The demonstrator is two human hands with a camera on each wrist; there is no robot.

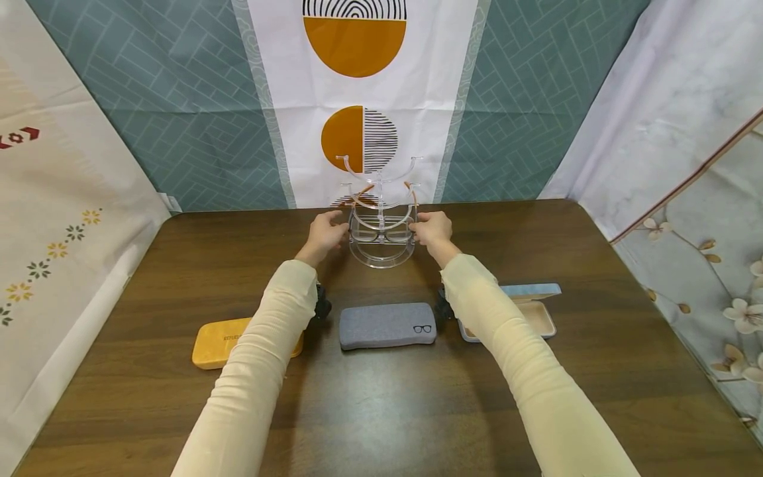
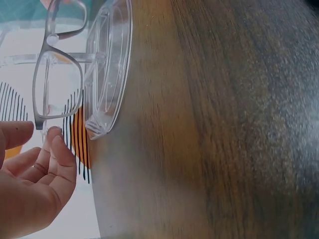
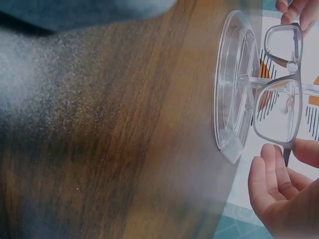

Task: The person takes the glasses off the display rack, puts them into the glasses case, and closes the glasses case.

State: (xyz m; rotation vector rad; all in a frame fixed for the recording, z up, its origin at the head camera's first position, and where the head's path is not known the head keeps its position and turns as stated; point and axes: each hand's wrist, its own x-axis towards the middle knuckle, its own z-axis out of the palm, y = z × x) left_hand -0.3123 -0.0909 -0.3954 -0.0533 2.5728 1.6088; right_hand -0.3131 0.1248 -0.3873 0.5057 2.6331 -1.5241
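A pair of eyeglasses (image 3: 295, 75) with a thin dark frame and clear lenses is level at the lower part of a clear tiered display stand (image 1: 381, 262). My left hand (image 1: 326, 232) pinches the glasses by the hinge end on the left, thumb in front and fingers behind. On the opposite side my right hand (image 1: 432, 228) holds the other hinge end, with the temple passing between thumb and fingers. Orange-brown temple tips show behind, among the stand's upper arms. Whether the frame rests on the stand, I cannot tell.
A grey glasses case (image 1: 387, 324) lies closed in front of the stand. To the left, a yellow case (image 1: 217, 343) is partly covered by the left sleeve. An open light-blue case (image 1: 539, 317) sits under the right forearm. Patterned cloth (image 1: 512, 132) hangs behind the table.
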